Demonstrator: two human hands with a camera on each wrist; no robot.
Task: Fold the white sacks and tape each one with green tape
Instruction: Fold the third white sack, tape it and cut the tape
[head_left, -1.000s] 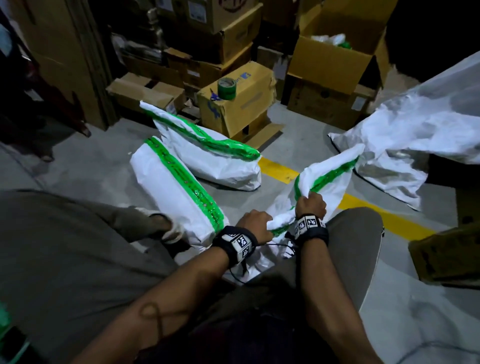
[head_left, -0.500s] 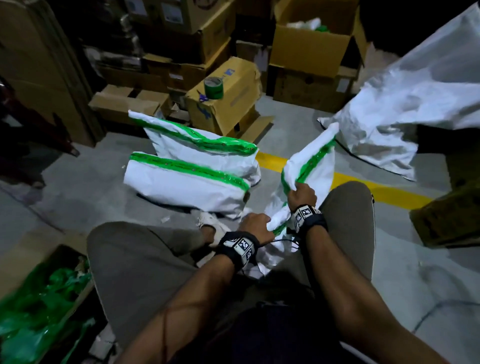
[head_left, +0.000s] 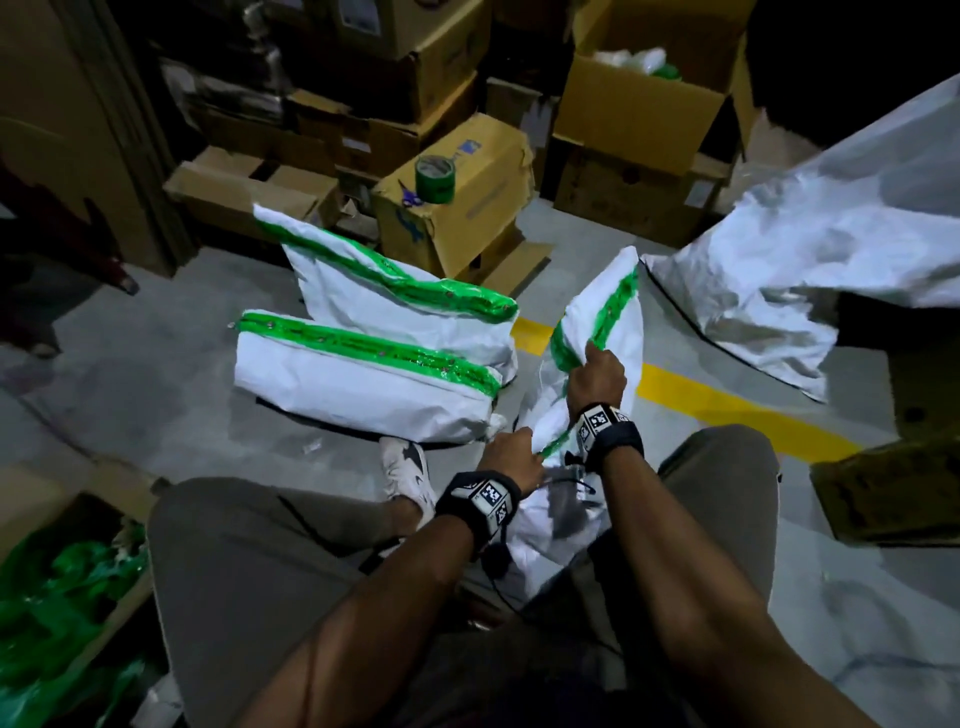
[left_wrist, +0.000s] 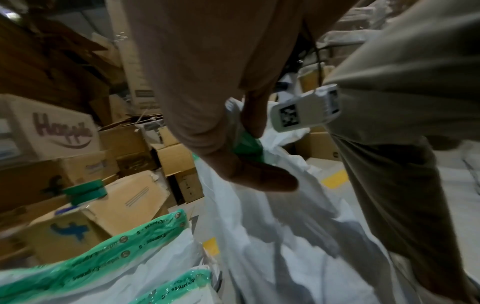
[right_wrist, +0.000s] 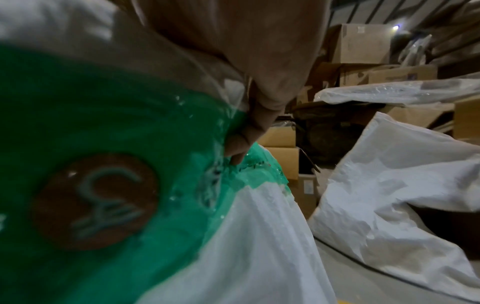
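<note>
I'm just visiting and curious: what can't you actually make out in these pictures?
- Head view: what the open box at the back holds; only pale and green scraps show above its rim.
- Left wrist view: the left hand covers its own grip on the sack.
- Right wrist view: the tape print is blurred; the right hand hides the sack's fold.

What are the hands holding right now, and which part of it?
Both hands grip one white sack along its green-taped edge: the right hand higher up the tape strip, the left hand at the strip's lower end.
</note>
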